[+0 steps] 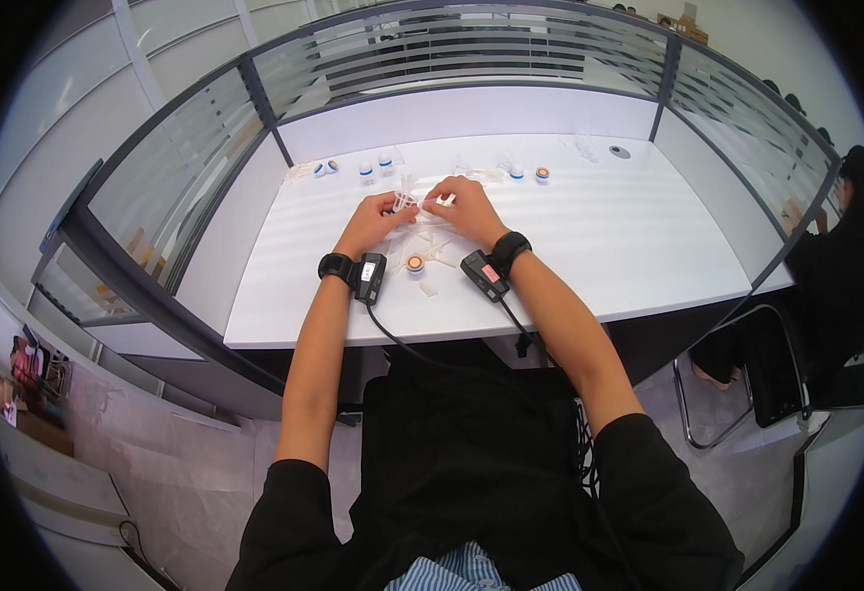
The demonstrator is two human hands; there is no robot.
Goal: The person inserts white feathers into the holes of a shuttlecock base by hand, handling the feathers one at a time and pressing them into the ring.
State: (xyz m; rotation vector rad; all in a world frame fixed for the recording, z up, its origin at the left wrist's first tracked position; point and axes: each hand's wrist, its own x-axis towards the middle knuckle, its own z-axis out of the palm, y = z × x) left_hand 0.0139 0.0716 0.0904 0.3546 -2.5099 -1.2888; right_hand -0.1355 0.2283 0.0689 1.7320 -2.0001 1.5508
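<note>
Both my hands are close together over the middle of the white desk. My left hand [371, 225] is closed with its fingertips on a small white openwork piece [404, 200], whose exact kind is too small to tell. Across from it, my right hand [469, 209] is pinched beside the same piece. What its fingertips hold is too small to make out. Pale thin strips and clear bits [436, 243] lie scattered below the hands. A small round jar with an orange-brown top [415, 263] stands nearer to me, between my wrists.
Small blue-and-white containers [366, 174] stand at the back left, and another container [517, 172] stands at the back right beside an orange-topped jar [542, 174]. Low partitions [471, 113] enclose the desk [629, 246]. Cables hang from both wrist devices. A person in black [836, 266] sits at the right.
</note>
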